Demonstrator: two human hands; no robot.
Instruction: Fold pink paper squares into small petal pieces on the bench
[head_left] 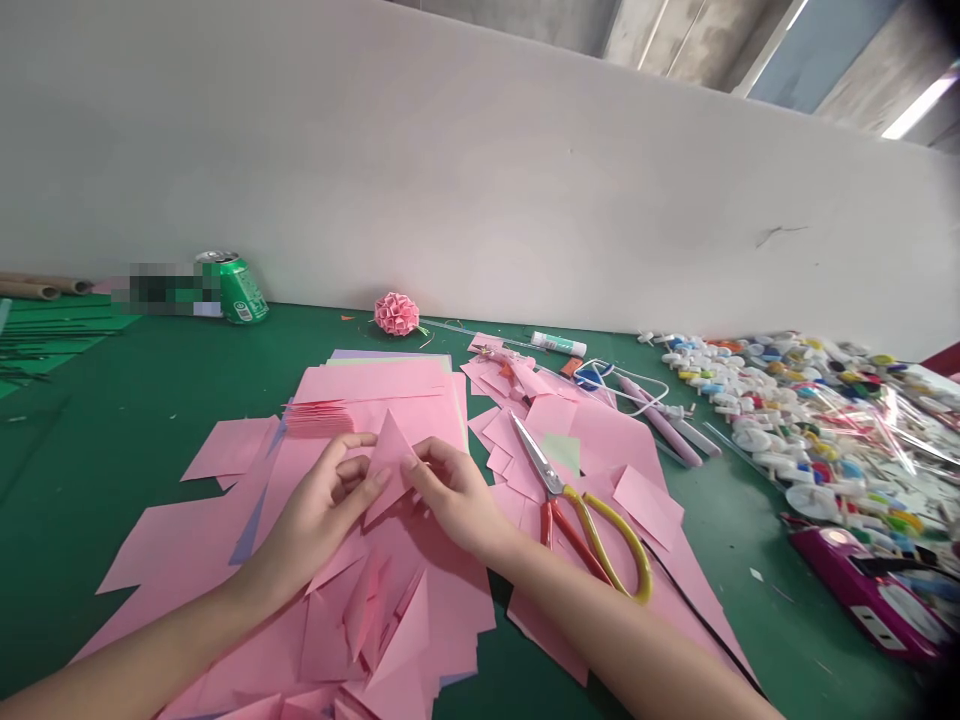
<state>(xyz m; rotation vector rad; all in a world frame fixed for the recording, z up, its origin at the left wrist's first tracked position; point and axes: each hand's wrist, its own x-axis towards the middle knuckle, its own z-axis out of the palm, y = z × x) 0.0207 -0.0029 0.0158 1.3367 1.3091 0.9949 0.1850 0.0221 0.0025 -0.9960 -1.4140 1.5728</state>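
Between my two hands is a piece of pink paper (390, 462) folded to a pointed shape, its tip upward. My left hand (346, 490) pinches its left edge, thumb in front. My right hand (448, 488) grips the right edge between thumb and fingers. Behind my left hand lies a neat stack of folded pink papers (321, 418) on larger pink sheets (375, 383). Several folded pink pieces (379, 620) lie loosely below my hands. Scissors (581, 515) with yellow handles rest on pink paper to the right, beside red-handled pliers or cutters (566, 535) partly under them.
On the green table (97, 430) a pink paper ball (396, 314) and a green can (238, 288) stand near the white wall. A glue stick (559, 344), a white-corded pink tool (660, 420), many small plastic pieces (795, 420) and a magenta device (862, 590) lie rightward.
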